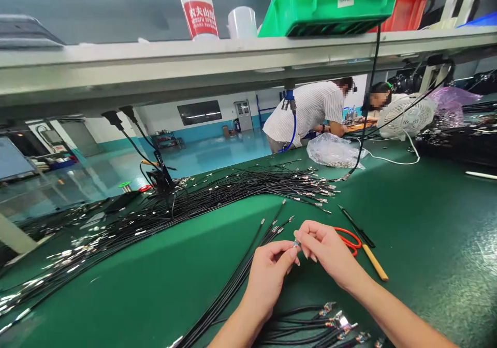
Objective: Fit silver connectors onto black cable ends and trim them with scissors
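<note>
Over the green table [155, 265], my left hand [271, 271] and my right hand [325, 248] meet fingertip to fingertip. Both are closed in a pinch on a small silvery connector [296, 243]; whether a cable runs from it is hidden by my fingers. A bundle of thin black cables [233, 284] with metal ends lies just left of my left hand. More black cables [306, 327] with shiny connector ends lie below, between my forearms. Beside my right hand are red-handled scissors [354, 240], partly covered, a wooden-handled tool [375, 262] and a black pen-like tool [357, 226].
A long heap of black cables [217, 195] stretches across the table's back. Behind it are a clear plastic bag [334, 150] and a white fan [407, 116]. A shelf [155, 68] with a green bin [330, 6] spans overhead. Two people work at the far side.
</note>
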`<state>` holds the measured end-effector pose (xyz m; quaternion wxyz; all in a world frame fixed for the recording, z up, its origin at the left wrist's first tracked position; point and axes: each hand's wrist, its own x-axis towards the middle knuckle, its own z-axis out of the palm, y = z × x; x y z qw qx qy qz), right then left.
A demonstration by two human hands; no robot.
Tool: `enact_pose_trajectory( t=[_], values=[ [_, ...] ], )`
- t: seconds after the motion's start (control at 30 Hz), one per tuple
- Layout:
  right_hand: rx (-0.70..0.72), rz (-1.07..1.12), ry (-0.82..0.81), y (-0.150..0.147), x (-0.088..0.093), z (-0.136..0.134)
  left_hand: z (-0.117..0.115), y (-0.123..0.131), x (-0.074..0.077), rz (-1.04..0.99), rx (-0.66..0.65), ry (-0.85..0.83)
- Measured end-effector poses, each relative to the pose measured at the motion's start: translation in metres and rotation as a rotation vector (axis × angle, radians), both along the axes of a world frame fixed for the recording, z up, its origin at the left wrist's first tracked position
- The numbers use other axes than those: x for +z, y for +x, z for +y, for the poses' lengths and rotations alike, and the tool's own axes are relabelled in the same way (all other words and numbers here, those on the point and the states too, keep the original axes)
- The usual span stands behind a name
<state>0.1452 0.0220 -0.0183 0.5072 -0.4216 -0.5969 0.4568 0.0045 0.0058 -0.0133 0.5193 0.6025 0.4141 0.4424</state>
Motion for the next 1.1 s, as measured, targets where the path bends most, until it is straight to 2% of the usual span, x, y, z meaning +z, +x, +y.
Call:
enact_pose_trajectory(
  t=[0.37, 0.67, 1.1],
  values=[
    [-0.001, -0.017, -0.032, 0.001, -0.008, 0.0, 0.001, -0.001, -0.005, 0.001, 0.003, -0.014],
    [-0.024, -0.004, -0.063, 0.002, -0.016, 0.005, 0.005, 0.004, -0.012, -0.203, 0.021, -0.182],
    [0.019, -0.003, -0.049, 0.002, -0.014, 0.003, 0.005, 0.0, -0.012, -0.155, -0.024, -0.127]
  ],
)
